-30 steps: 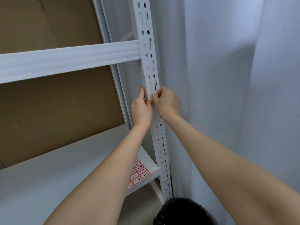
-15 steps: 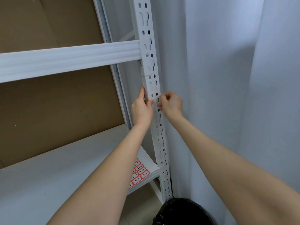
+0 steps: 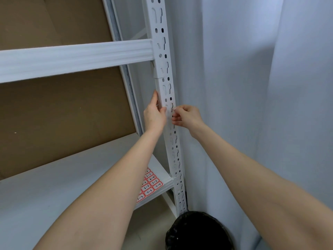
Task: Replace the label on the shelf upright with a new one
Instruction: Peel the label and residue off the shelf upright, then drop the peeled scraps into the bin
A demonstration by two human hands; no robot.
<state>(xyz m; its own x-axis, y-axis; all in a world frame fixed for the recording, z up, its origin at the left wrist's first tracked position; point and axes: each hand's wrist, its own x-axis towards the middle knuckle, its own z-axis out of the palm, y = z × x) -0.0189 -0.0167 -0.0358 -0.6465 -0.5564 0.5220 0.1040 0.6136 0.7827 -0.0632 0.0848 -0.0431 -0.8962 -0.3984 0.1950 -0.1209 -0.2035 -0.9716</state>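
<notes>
While the white shelf beam (image 3: 72, 58) crossed the left of the view as it had a second before, the sheet of red-edged labels (image 3: 151, 184) lay on the lower shelf (image 3: 54, 186), partly hidden by the left forearm. The left hand (image 3: 154, 117) had not shifted. Its fingers (image 3: 155, 98) lay up the left edge of the shelf upright (image 3: 163, 51) and its thumb pressed on the front face, so it held the post between them. The right hand (image 3: 188, 117), a second earlier on the front face and touching the left hand, had drawn off past the upright's right edge and stood apart from it. Its fingers (image 3: 177, 119) were curled, with thumb and forefinger pinched on a scrap (image 3: 175, 109), white with a trace of red, just beside the upright. It was too small to tell whether this was the old label. Lower right, a black-lined bin (image 3: 196, 233) stood against the white curtain (image 3: 252, 87).
</notes>
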